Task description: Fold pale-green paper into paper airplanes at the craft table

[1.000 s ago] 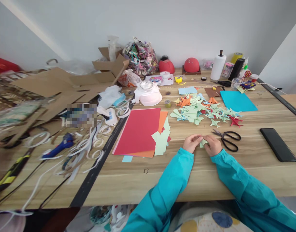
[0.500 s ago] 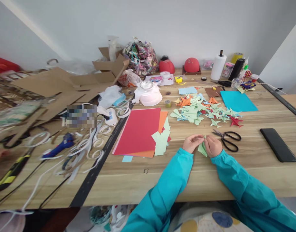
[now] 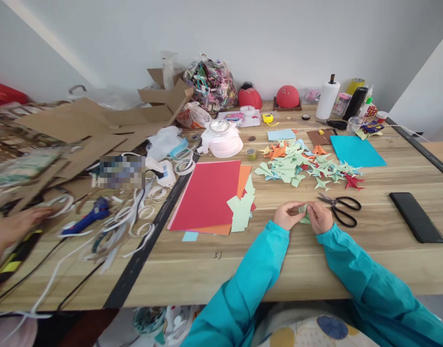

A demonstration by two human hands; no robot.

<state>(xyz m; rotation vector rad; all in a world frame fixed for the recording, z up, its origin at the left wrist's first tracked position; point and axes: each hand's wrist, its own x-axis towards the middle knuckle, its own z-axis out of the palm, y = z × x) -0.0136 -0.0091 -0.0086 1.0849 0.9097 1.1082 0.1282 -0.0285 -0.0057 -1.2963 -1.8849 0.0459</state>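
A small piece of pale green paper [image 3: 305,219] is pinched between my two hands, low over the table. My left hand [image 3: 287,215] grips its left edge between thumb and fingers. On the other side, my right hand [image 3: 319,218] holds it with closed fingertips, hiding part of the folds. Just right of that hand lie black-handled scissors [image 3: 342,208], blades slightly apart. Beyond my hands spreads a heap of folded paper cranes [image 3: 293,161], mostly pale green, with some orange, red and blue. Left of my hands, loose green paper pieces [image 3: 242,212] overlap a stack of red paper [image 3: 208,195].
A phone [image 3: 417,217] lies at the right. Blue paper [image 3: 357,150] sits behind the heap. On the left are a blue glue gun [image 3: 96,217], cords, white strips and cardboard [image 3: 73,123]. Another person's hand [image 3: 17,231] reaches in at the left edge.
The green paper has turned in my fingers, and less of it hangs below my hands. At the left, the other person's hand has come further into view.
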